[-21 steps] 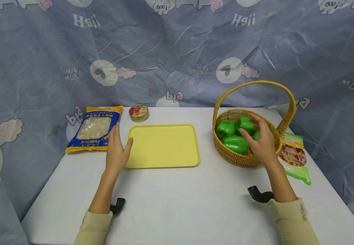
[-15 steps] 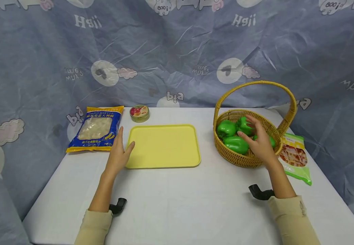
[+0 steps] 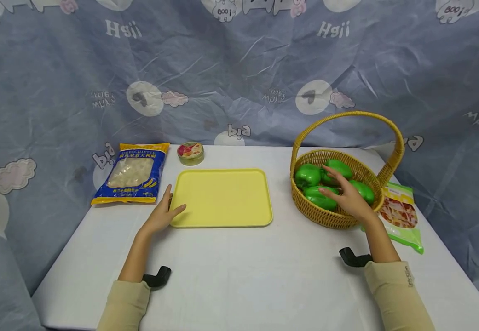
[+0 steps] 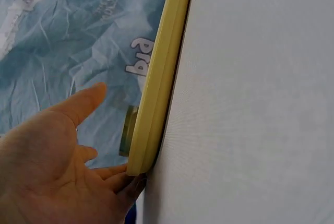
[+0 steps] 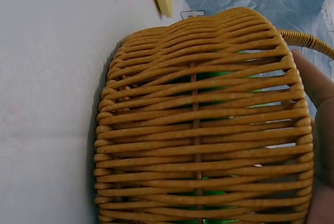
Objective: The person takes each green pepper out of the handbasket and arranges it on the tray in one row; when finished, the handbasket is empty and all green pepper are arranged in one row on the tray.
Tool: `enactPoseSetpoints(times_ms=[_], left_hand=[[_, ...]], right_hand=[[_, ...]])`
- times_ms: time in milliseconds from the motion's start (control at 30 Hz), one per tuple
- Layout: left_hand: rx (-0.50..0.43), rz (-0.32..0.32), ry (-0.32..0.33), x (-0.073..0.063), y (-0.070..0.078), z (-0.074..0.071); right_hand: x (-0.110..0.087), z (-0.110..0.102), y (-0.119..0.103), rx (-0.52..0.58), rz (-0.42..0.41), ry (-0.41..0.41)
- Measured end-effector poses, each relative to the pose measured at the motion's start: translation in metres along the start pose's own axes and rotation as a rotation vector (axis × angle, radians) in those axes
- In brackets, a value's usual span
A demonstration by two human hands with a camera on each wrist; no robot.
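My left hand [image 3: 160, 217] is at the left edge of the yellow rectangular tray [image 3: 227, 198], thumb spread over its near corner. In the left wrist view, fingertips [image 4: 117, 174] are right at the tray's rim [image 4: 159, 93], some of them partly hidden behind it. Over the round wicker basket [image 3: 320, 219] reaches my right hand [image 3: 352, 198], thumb and fingers spread above the green bell peppers [image 3: 308, 176]. The right wrist view is mostly filled by the basket's woven side [image 5: 203, 125], with part of that hand [image 5: 324, 130] beyond the rim and the fingertips hidden.
A blue and yellow pasta bag [image 3: 131, 172] lies at the back left, beside a small round tin [image 3: 191, 154]. Right of the basket is a green-edged food packet [image 3: 398, 214]. The basket's tall handle [image 3: 357, 114] arches upward. A patterned curtain [image 3: 239, 69] hangs behind the white table [image 3: 239, 276].
My left hand has come down from beside the pasta bag to the tray's left edge. My right hand has lowered slightly toward the near peppers, uncovering more of those behind and to its right.
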State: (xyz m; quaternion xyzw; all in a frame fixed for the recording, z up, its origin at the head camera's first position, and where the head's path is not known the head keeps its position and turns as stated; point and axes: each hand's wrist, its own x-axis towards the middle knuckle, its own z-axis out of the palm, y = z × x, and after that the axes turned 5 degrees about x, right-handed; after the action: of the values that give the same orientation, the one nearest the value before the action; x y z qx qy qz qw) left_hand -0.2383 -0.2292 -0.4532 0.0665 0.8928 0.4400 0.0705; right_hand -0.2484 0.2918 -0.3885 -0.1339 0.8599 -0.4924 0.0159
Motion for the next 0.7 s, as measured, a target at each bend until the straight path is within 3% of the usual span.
enactPoseSetpoints(times_ms=[200, 433, 700], left_hand=[[0.070, 0.005, -0.060, 0.006, -0.026, -0.001], [0.152, 0.033, -0.072, 0.003, -0.029, 0.000], [0.158, 0.023, -0.051, -0.002, -0.029, 0.001]], right_hand=[[0.006, -0.004, 0.018, -0.032, 0.080, -0.099], [0.005, -0.005, 0.023, -0.110, 0.077, -0.149], [0.006, -0.005, 0.022, -0.112, 0.083, -0.176]])
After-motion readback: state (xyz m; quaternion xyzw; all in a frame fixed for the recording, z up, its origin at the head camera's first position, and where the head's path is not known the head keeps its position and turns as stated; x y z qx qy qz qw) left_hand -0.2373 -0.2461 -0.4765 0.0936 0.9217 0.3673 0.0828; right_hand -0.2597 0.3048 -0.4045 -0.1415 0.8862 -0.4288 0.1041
